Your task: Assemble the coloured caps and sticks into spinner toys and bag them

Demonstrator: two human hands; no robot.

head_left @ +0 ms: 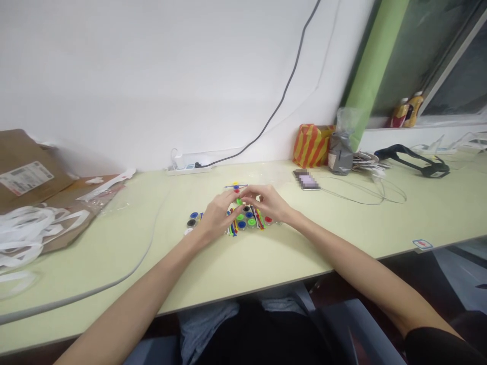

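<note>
My left hand (pixel 217 212) and my right hand (pixel 268 201) meet over a cluster of small colourful plastic pieces, fingers bent in a pinch. A small green piece (pixel 239 201) shows between the fingertips, seemingly held by my left hand. What my right fingertips hold is partly hidden. Below them lie round pieces, such as a blue disc (pixel 242 224) and a green disc (pixel 251 222), with bundles of coloured sticks (pixel 232 229) beside them. A red disc (pixel 268 220) sits under my right hand, and a black disc (pixel 191 223) left of my left hand. Just beyond is a thin blue stick (pixel 230 186).
A cardboard box (pixel 30 167) and white strapping (pixel 23 235) lie at left, near a grey cable (pixel 114 281). A power strip (pixel 186 167) stands by the wall. A phone (pixel 306 179), striped bag (pixel 310 146) and black headset-like frame (pixel 414 157) are at right.
</note>
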